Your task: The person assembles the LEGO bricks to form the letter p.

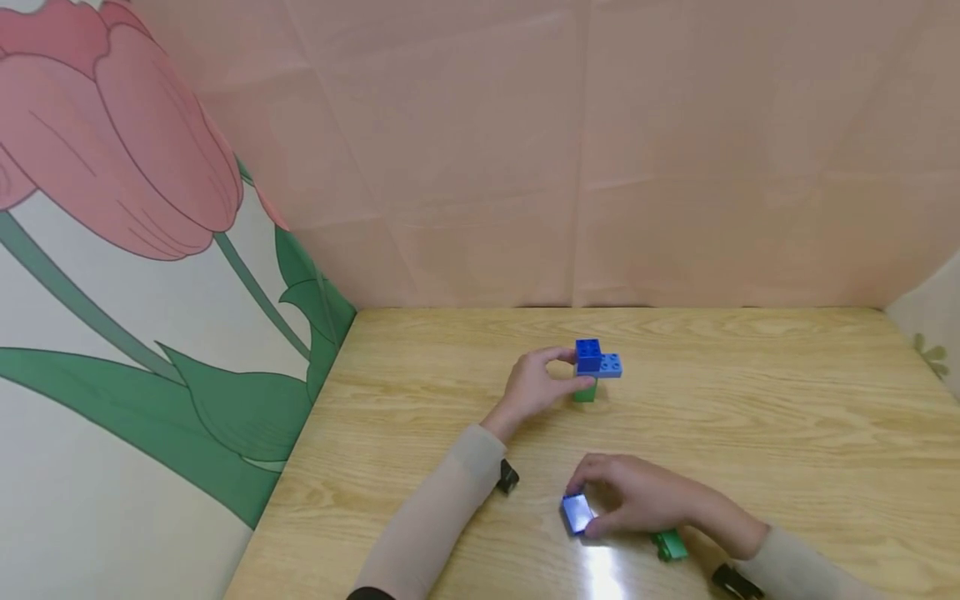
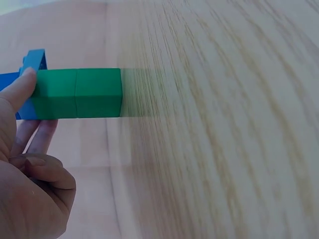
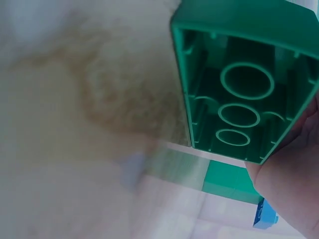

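Note:
My left hand [image 1: 536, 387] grips a small upright brick stack between thumb and fingers near its top. Two green bricks [image 2: 77, 93] form the stack's lower part, its foot right at the wooden table. Above them a lighter blue brick [image 1: 611, 365] juts out to the right, and a dark blue brick [image 1: 588, 355] tops it. Nearer the front, my right hand [image 1: 637, 496] pinches a blue brick [image 1: 578, 513] low over the table, its upper face bright with glare. Beside that palm a green brick [image 1: 671, 545] lies on its side, its hollow underside facing the right wrist camera.
The wood-grain table [image 1: 780, 417] ends at a pinkish hanging sheet [image 1: 480, 167] at the back. A tulip-printed panel [image 1: 150, 292] borders the left side. Dark wrist devices, one a black clip [image 1: 507, 477], show below both sleeves.

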Demonstrator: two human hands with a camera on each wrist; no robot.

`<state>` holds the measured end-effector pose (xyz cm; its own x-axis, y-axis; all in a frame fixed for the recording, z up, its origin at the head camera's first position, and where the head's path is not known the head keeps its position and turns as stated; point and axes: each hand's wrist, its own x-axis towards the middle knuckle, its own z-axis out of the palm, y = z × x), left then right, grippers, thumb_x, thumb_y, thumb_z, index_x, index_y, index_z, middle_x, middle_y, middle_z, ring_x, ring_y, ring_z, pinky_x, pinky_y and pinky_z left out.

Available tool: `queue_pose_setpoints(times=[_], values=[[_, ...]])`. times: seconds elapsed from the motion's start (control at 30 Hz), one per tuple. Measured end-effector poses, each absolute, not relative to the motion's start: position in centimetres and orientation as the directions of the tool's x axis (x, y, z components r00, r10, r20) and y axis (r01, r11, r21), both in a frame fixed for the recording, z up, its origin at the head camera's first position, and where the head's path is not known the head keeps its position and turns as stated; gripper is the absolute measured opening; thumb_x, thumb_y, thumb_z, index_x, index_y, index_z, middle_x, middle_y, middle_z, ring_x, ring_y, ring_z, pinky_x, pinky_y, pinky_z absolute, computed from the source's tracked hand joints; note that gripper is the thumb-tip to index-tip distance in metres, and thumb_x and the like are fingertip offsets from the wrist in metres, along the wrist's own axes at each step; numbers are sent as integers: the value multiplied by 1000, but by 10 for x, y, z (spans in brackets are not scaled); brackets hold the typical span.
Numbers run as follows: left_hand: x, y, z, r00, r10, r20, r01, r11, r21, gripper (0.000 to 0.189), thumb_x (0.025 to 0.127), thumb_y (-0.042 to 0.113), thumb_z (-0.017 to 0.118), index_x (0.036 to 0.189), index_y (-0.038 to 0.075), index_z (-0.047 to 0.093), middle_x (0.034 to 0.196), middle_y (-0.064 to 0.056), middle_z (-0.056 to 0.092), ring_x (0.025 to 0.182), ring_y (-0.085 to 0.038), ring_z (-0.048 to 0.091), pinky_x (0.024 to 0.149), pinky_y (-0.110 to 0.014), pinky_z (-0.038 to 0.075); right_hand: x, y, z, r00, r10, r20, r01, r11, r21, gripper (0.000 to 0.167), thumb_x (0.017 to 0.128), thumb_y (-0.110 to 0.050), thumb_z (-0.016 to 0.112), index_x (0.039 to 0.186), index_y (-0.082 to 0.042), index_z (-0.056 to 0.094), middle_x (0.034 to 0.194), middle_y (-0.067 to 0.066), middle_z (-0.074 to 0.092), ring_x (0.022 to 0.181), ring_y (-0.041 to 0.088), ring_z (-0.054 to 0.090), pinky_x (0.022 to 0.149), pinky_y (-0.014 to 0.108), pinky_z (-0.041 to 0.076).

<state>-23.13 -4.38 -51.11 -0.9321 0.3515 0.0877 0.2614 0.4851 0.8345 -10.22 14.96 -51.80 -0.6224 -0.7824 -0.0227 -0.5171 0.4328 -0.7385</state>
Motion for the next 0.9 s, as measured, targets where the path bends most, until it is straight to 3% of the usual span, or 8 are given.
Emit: queue_pose_setpoints(times=[0.33,0.7,0.9], values=[[-232,-42,-514,-932,347,102,270,480,835,49,83,56,84,123,28,75,116,22,68,128,-9,57,111,-46,43,-100,151,-516,-616,-784,-69,-480,443,-757,41,90,-50,79,123,-31,64,119,-21,63,117,8,60,104,43,50],[-231,-42,-513,-933,347,98,266,478,837,49,84,55,84,124,28,75,116,22,69,127,-7,57,112,-45,43,-99,148,-512,-599,-801,-4,-482,365,-797,22,95,-42,76,112,-32,66,113,-19,66,108,7,61,97,37,51],[-232,-42,-513,-934,343,100,265,476,839,48,84,55,83,124,29,75,116,22,69,127,-7,57,112,-46,43,-98,145,-512,-620,-784,34,-507,367,-780,33,92,-42,79,121,-34,67,120,-19,65,116,9,61,102,42,51]])
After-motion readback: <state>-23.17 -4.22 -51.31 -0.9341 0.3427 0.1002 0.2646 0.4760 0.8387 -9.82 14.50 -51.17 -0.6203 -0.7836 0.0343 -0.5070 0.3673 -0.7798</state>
